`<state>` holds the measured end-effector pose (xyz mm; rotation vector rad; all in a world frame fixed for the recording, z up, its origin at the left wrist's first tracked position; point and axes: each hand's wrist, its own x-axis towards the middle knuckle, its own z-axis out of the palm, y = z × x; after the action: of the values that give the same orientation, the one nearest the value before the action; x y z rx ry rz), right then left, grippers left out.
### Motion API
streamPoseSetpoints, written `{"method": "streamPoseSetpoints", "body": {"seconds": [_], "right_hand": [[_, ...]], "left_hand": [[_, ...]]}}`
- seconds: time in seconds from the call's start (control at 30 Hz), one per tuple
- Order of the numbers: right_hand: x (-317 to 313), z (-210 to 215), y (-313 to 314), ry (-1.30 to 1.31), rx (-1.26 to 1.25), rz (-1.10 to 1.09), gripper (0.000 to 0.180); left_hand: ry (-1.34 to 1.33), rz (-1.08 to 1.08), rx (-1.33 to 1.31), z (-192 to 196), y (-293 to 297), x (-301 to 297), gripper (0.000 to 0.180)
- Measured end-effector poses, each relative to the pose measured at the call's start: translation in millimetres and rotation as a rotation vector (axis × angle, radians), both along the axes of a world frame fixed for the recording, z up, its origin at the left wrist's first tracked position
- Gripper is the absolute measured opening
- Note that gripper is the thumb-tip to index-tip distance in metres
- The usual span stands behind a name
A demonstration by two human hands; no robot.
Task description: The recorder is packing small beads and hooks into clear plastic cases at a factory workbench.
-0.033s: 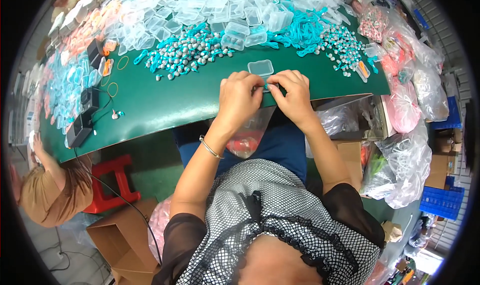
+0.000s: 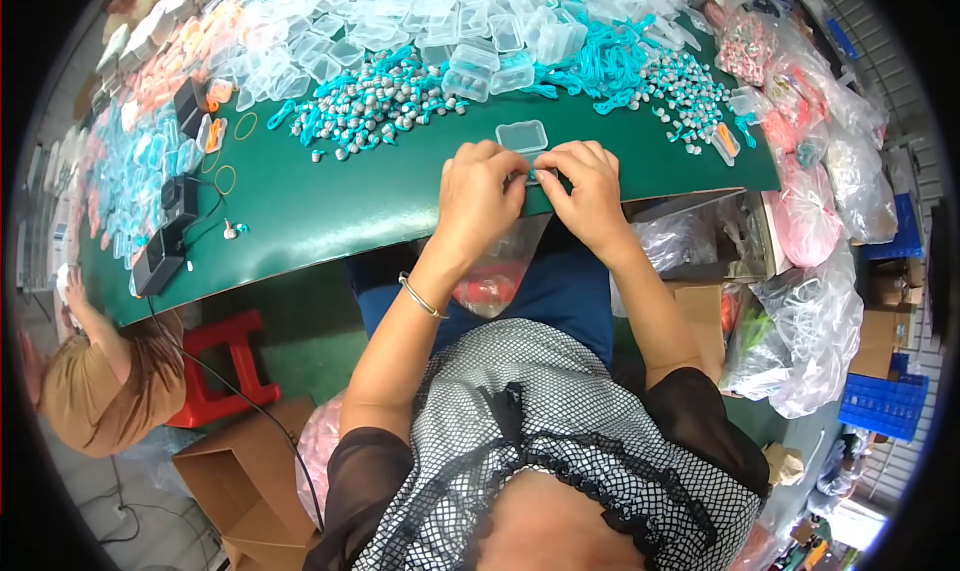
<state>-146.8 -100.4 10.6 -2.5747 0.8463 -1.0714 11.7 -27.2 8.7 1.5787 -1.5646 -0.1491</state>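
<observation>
My left hand [image 2: 479, 193] and my right hand [image 2: 580, 191] meet at the front edge of the green table, fingers curled and fingertips almost touching. Between the fingertips shows a small teal piece [image 2: 532, 174], mostly hidden, so its exact kind is unclear. Both hands close on it over a small clear plastic case [image 2: 521, 136], whose lid lies raised away from me; the case's near part is covered by my fingers. Beyond the hands lie a heap of grey-white beads on teal cords [image 2: 375, 101] and a bundle of teal cords [image 2: 605, 61].
Many clear cases [image 2: 430, 11] are piled at the back. Black boxes [image 2: 160, 256] with a cable stand on the left. A clear bag with red contents [image 2: 490, 286] hangs below the table edge. A co-worker's arm [image 2: 95, 331] is at far left; stuffed plastic bags [image 2: 805, 211] line the right.
</observation>
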Motion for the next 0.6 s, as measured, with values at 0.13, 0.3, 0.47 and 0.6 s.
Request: {"method": "streamPoseSetpoints", "body": {"seconds": [0.13, 0.3, 0.47, 0.6], "right_hand": [[1, 7, -2, 0.051, -0.06, 0.003, 0.008], [12, 7, -59, -0.012, -0.01, -0.049, 0.009], [32, -8, -94, 0.131, -0.206, -0.182, 0.014], [23, 0, -89, 0.189, -0.06, -0.159, 0.017]], "left_hand": [[-0.047, 0.005, -0.001, -4, 0, 2, 0.015], [-0.037, 0.009, 0.004, 1, 4, 4, 0.037], [-0.129, -0.016, 0.053, 4, 6, 5, 0.049], [-0.087, -0.048, 0.092, 0, 10, 10, 0.049]]}}
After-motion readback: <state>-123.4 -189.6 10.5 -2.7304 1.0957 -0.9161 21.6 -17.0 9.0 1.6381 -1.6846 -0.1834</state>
